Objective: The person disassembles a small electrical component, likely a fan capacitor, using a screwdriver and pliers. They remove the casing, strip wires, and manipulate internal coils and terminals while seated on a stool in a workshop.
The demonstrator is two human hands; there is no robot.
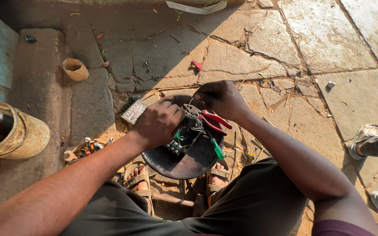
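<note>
Both hands (189, 116) work on a round plate (184, 164) over cracked stone paving (259, 48)

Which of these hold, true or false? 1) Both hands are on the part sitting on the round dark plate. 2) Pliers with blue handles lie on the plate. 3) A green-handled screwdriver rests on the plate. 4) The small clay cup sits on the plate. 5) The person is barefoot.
1) True: the left hand and right hand both work on the small metal part on the round dark plate.
2) False: the pliers have red handles.
3) True: the green-handled screwdriver lies on the plate.
4) False: the clay cup stands on the stone floor, well away from the plate.
5) False: sandals are on the feet.
</note>
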